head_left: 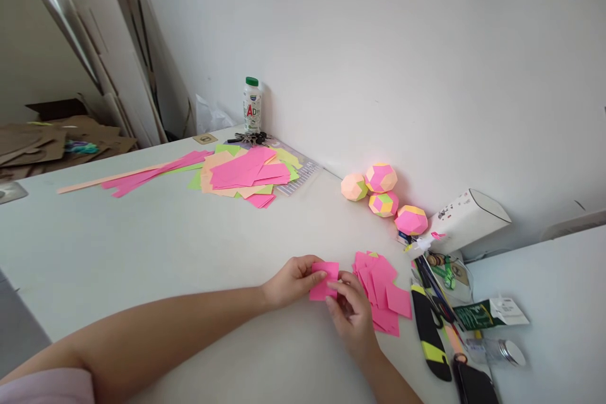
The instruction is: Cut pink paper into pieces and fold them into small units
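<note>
A small square of pink paper [320, 292] is held up between my two hands above the white table. My left hand [297, 279] pinches its left side, with the thumb across the front. My right hand [351, 310] has its fingers at the paper's right edge, thumb and forefinger on it. Right beside my right hand lies a loose pile of pink paper pieces [379, 287] on the table. Farther back sits a larger heap of pink, peach and green paper sheets [246, 172], with long paper strips [156, 172] to its left.
Several faceted paper balls [381, 178] rest against the wall. A white bottle with a green cap [252, 105] stands by black binder clips [250, 138]. At right are a white box [466, 221], a black and yellow cutter [430, 334], a clear jar [495, 351] and a green packet [478, 315].
</note>
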The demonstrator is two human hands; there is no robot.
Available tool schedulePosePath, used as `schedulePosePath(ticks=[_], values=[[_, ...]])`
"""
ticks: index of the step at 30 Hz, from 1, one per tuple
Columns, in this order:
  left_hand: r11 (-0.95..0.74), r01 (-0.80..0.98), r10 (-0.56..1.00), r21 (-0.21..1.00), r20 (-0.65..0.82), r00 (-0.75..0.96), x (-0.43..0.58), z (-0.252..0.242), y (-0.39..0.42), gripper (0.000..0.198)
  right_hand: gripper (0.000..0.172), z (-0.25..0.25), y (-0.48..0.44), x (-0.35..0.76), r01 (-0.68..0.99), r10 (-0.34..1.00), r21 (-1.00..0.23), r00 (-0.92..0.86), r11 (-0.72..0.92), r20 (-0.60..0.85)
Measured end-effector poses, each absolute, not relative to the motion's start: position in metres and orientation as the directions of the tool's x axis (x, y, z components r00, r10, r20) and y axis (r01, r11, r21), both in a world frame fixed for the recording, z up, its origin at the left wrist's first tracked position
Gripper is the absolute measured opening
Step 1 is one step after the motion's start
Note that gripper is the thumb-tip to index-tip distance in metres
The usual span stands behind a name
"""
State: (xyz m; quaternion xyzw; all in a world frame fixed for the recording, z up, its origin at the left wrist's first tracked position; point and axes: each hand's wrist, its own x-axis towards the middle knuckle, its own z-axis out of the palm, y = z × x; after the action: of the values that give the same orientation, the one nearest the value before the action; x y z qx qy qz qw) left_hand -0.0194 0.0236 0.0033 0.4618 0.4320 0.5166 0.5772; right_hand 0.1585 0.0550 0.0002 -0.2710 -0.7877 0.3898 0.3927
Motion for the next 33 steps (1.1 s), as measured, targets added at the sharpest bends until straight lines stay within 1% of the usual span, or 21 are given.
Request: schedulePosePath(ticks=[3,6,9,12,14,18,23,26,33], values=[[0.058,-0.204,0.99,0.977,-0.029,0.139,-0.02,0.002,0.024,0.046,0.023,0.002,0.055,0.158,0.105,0.713,-0.832,-0.58,0.544,0.393],[0.099,-0.219,0.992,0.971,-0.079,0.097,-0.019,0.001,0.025,0.052,0.03,0.002,0.055,0.159,0.089,0.701,-0.844,-0.607,0.529,0.375],[0.084,-0.23,0.995,0.969,-0.071,0.064,-0.019,0.004,0.025,0.052,0.036,0.0,0.054,0.161,0.105,0.716,-0.845,-0.592,0.524,0.37],[0.089,-0.266,0.99,0.96,-0.057,0.126,-0.02,0.009,0.025,0.047,0.04,-0.003,0.054,0.163,0.144,0.754,-0.84,-0.537,0.524,0.378],[0.116,-0.26,0.983,0.959,-0.073,0.171,-0.021,0.011,0.024,0.045,0.042,-0.005,0.053,0.164,0.143,0.77,-0.852,-0.521,0.503,0.367],[0.148,-0.212,0.979,0.966,-0.113,0.171,-0.021,0.011,0.025,0.046,0.041,-0.004,0.054,0.163,0.119,0.77,-0.866,-0.527,0.486,0.36],[0.15,-0.234,0.976,0.961,-0.107,0.189,-0.019,0.009,0.025,0.046,0.035,0.0,0.056,0.16,0.09,0.712,-0.819,-0.553,0.567,0.432],[0.163,-0.235,0.973,0.958,-0.117,0.199,-0.019,0.01,0.024,0.047,0.037,0.003,0.056,0.159,0.077,0.694,-0.803,-0.557,0.591,0.457],[0.18,-0.23,0.972,0.956,-0.136,0.194,-0.019,0.011,0.024,0.047,0.037,0.004,0.056,0.157,0.058,0.69,-0.815,-0.568,0.577,0.449]])
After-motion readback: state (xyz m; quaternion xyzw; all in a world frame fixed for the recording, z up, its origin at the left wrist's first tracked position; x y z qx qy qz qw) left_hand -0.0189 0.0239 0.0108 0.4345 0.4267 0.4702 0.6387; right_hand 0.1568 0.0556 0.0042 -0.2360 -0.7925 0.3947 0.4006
